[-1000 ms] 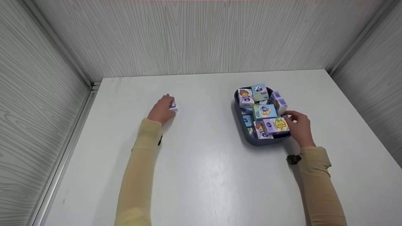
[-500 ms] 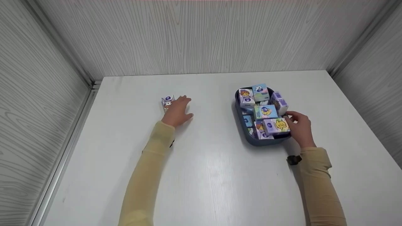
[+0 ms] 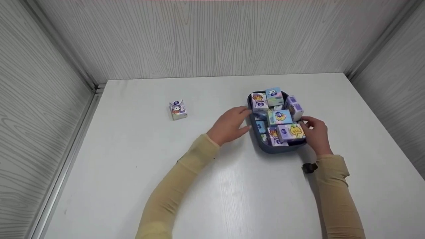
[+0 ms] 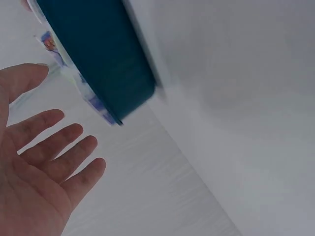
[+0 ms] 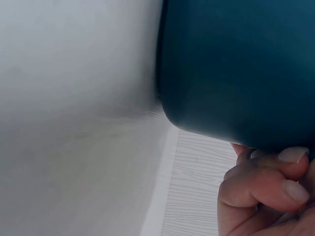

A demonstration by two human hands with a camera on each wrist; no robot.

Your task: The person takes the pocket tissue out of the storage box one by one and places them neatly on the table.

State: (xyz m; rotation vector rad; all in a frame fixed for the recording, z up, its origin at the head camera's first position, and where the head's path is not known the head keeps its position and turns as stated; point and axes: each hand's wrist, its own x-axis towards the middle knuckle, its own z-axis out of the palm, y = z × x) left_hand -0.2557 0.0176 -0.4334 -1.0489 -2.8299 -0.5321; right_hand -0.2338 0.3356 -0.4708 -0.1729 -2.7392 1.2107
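A dark blue bin (image 3: 274, 149), teal in the left wrist view (image 4: 103, 54) and the right wrist view (image 5: 236, 73), is heaped with small purple, blue and white boxes. At its left side is my left hand (image 3: 229, 126), palm toward the bin, fingers spread and holding nothing; the left wrist view shows a gap between the hand (image 4: 39, 162) and the wall. My right hand (image 3: 317, 134) grips the bin's right rim, and its curled fingers (image 5: 266, 184) show against the bin's edge. One small white and purple box (image 3: 178, 110) lies on the table, left of the bin.
The white table (image 3: 212, 186) is bounded by a grey wood-grain panel (image 3: 212, 36) at the back and similar panels at left (image 3: 36, 99) and right (image 3: 395, 76). Some boxes stick up above the bin's rim.
My left hand has let go of the small box and moved right, across the table to the bin's left side. The box stays behind at the left. My right hand has stayed at the rim.
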